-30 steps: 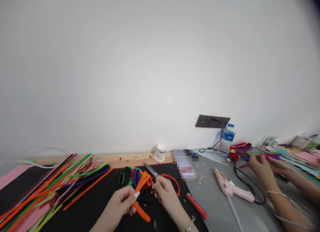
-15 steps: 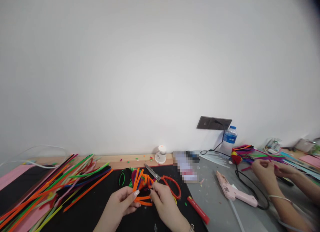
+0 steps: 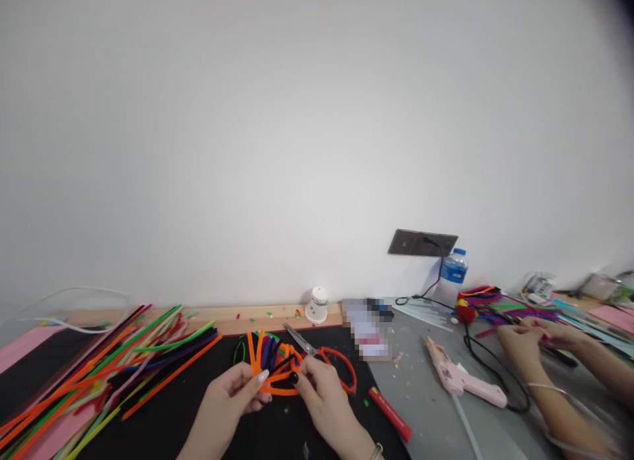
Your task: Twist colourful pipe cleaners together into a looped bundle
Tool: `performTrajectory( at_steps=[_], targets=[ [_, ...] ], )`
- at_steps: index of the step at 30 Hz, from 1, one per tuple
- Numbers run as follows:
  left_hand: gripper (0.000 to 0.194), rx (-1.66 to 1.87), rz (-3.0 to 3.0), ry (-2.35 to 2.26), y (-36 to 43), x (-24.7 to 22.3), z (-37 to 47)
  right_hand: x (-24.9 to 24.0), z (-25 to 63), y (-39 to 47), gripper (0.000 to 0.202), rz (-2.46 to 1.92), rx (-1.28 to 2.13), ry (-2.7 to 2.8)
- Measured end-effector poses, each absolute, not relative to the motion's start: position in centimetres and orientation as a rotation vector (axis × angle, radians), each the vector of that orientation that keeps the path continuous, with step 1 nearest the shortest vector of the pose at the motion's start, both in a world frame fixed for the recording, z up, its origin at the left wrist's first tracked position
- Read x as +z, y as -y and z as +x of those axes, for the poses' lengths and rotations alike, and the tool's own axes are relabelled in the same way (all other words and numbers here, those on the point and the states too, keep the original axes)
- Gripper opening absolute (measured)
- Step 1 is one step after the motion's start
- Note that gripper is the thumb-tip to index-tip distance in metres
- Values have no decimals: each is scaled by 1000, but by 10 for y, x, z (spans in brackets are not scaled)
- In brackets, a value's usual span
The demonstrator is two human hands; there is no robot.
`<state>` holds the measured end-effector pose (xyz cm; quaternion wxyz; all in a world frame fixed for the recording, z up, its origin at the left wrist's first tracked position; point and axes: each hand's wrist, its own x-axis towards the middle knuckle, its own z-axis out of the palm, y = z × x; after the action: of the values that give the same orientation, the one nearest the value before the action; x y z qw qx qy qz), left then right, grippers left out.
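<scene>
Bent orange pipe cleaners (image 3: 280, 389) stretch between my two hands, with a strip that looks like black pipe cleaner among them. My left hand (image 3: 230, 400) pinches the orange strands between thumb and fingers, and some ends stick up above it. My right hand (image 3: 327, 400) is closed at the other side of the strands, its thumb pressed against the fingers, which hide part of the grip. Right behind the hands lies a tangle of coloured loops, partly covered. Scissors (image 3: 347, 364) with red handles lie just beyond my right hand, blades pointing up and left.
Many pipe cleaners (image 3: 163, 354) lie at left. A white cup (image 3: 317, 306) stands upside down by the wall. At right are a red stick-shaped thing (image 3: 391, 415), a pink glue gun (image 3: 465, 383), a water bottle (image 3: 453, 273) and a co-worker's hands (image 3: 525, 341).
The orange strands in my left hand have tilted left and fanned apart. My left hand has shifted slightly left. A black strip now shows between the hands.
</scene>
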<state>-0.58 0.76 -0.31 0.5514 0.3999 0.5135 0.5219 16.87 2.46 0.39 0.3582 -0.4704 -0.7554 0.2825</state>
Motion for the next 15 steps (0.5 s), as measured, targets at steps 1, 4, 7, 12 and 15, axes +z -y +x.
performTrajectory(
  at_steps=[1, 4, 7, 12, 15],
  targets=[
    [32, 1258, 925, -1225, -8, -3, -7, 4, 168, -23, 19, -1203, 772, 1955],
    [31, 1284, 863, -1247, -8, -6, -8, 2, 164, -19, 18, -1156, 862, 1994],
    [32, 1236, 842, -1215, -9, -10, -7, 0, 161, -19, 23, -1146, 786, 1983],
    [37, 1141, 860, -1170, -9, -14, -5, -4, 161, -25, 18, -1201, 785, 1894],
    [36, 1103, 865, -1143, -10, -19, -5, -6, 162, -26, 17, -1197, 836, 1837]
  ],
)
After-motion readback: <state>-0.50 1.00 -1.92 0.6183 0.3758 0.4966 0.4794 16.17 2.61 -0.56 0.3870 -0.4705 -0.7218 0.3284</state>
